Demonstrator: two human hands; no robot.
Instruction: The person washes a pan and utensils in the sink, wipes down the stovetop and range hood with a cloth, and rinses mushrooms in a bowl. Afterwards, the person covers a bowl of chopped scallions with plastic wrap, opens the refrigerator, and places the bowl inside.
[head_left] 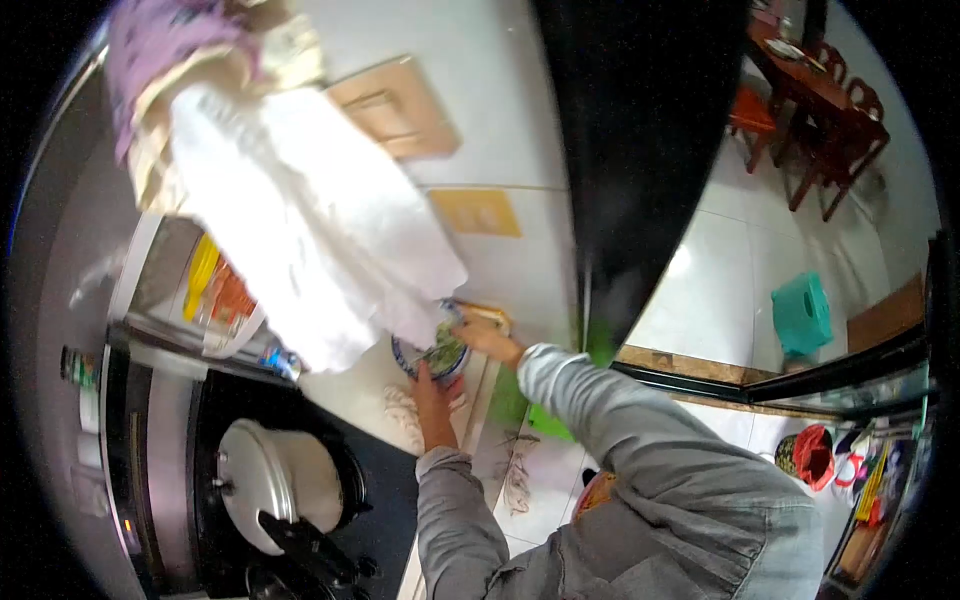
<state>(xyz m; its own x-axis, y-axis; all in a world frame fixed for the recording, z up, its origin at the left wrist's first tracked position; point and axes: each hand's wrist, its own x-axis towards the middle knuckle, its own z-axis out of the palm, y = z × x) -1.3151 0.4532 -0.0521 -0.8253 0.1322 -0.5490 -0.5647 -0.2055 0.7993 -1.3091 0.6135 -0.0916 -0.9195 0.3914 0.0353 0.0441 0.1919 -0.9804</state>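
Note:
A bowl with a blue-patterned rim (pixel 462 362) holds green food and stands at the counter's edge, partly hidden by a hanging white sheet. My left hand (pixel 432 402) grips the bowl's near side, with the thumb up at the rim. Over the other side of the bowl, my right hand (pixel 487 338) is closed, its fingers pinched around what looks like a thin utensil (pixel 428 353) reaching into the food. The utensil's exact kind does not show.
A white sheet of plastic or cloth (pixel 300 220) hangs from a purple patterned holder (pixel 180 50) above the counter. A lidded metal pot (pixel 285 480) sits on the black stove at the lower left. A teal stool (pixel 802 312) stands on the floor at the right.

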